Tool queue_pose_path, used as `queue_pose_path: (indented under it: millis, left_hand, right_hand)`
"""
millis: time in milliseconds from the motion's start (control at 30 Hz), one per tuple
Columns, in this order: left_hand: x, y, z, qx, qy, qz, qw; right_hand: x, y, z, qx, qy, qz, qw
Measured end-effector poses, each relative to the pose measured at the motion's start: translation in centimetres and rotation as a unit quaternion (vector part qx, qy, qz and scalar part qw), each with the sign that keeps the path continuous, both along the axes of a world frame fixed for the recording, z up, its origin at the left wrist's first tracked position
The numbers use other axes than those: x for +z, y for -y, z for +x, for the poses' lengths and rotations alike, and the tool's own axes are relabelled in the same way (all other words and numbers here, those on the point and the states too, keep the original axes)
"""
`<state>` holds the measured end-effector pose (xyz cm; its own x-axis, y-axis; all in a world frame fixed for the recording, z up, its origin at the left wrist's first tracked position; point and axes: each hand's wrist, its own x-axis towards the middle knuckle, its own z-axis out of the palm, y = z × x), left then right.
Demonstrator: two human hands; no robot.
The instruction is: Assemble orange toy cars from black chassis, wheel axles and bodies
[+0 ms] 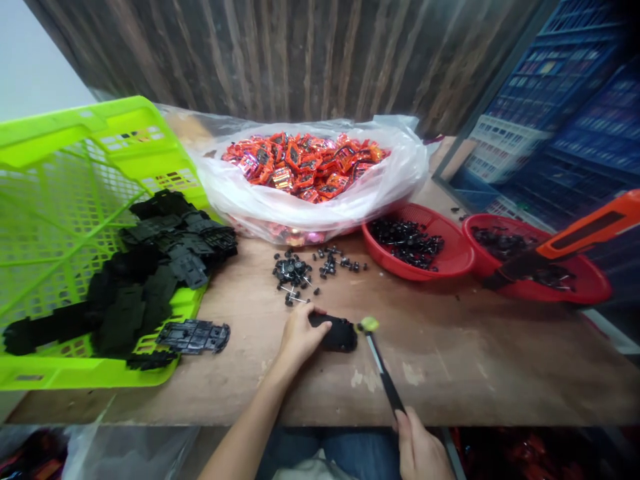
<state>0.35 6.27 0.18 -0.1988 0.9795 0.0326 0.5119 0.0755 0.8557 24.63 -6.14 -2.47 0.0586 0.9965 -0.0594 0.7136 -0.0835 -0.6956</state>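
My left hand [301, 331] grips the left end of a black plastic toy car chassis [341, 335], which lies on the wooden table. Closed round the black handle of a small hammer [382, 368] is my right hand [423, 448], at the table's front edge. The hammer's yellowish head is just right of the chassis's far end; I cannot tell whether they touch. Beyond my left hand sits a loose pile of black wheels on metal axles [293, 270]. Another chassis [194, 336] rests to the left, at the lip of a green basket.
The tipped green basket [100, 380] holds many black chassis. A white plastic bag [305, 208] of orange-red car bodies stands at the back. Two red bowls [417, 273] with small black parts are at the right, an orange-handled tool [590, 227] across one. Blue crates [550, 87] are stacked behind.
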Motion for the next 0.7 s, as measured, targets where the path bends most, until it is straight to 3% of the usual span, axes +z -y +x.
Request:
queue_pose_path:
  millis: [133,200,300,367,433,567,700]
  left_hand:
    - [4.2,1.2,-0.6,-0.032,-0.016,0.125,0.991]
    - [6.2,1.9,-0.5,-0.106,-0.053,0.176,0.977]
    - [7.9,2.7,0.1,-0.225,-0.073,0.193,0.952]
    - [7.9,2.9,0.4,-0.250,-0.059,0.187,0.948]
    - [7.4,2.9,0.4,-0.245,-0.046,0.182,0.951]
    - [6.3,2.6,0.6,-0.229,-0.049,0.176,0.956]
    - [6.3,2.7,1.2,-0.216,-0.058,0.184,0.957]
  right_hand:
    - [1.0,-3.7,-0.1,0.071,0.071,0.005,0.995]
    - [2.6,-6.0,-1.4,0.085,0.077,0.084,0.990]
    - [5.5,-9.2,-3.9,0.183,0.024,0.199,0.962]
    - [7.0,-10.6,-5.2,0.247,-0.021,0.227,0.942]
    - [7.6,-11.5,-5.8,0.269,-0.058,0.244,0.930]
    - [7.0,-12.0,-6.6,0.253,-0.052,0.291,0.921]
    - [7.1,-11.3,-7.6,0.239,-0.027,0.337,0.910]
